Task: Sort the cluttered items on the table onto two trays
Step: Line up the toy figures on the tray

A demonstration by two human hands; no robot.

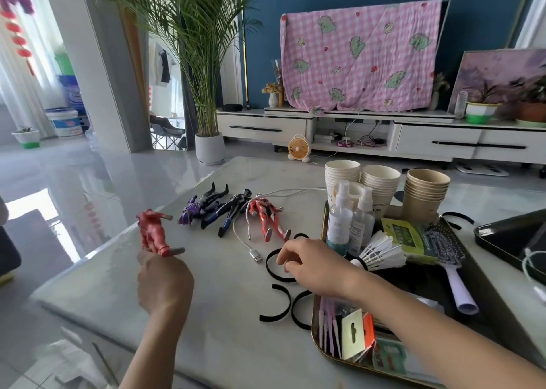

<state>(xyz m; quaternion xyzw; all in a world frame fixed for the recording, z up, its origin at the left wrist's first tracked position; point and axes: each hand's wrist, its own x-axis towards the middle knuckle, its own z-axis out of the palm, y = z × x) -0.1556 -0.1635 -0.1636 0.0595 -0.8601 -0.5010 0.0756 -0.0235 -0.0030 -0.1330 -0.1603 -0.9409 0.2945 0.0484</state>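
Observation:
My left hand point(164, 279) grips a red toy figure point(153, 232) by its legs and holds it upright above the table's left side. My right hand point(313, 266) reaches over a black strap loop point(273, 270), its fingertips curled down onto it; I cannot see a firm pinch. Three more figures lie on the table: purple point(193, 208), dark blue point(233, 211) and red-silver point(267, 216). A white USB cable point(246, 241) runs between them. The gold-rimmed tray point(317, 341) at the right holds bottles, a shuttlecock point(382, 254) and a hairbrush point(449, 255).
Two more black straps point(283, 303) curl on the table by the tray's left rim. Paper cup stacks point(379, 188) stand at the tray's far end. A second dark tray point(508, 241) sits at the far right. The marble table's near edge drops off at lower left.

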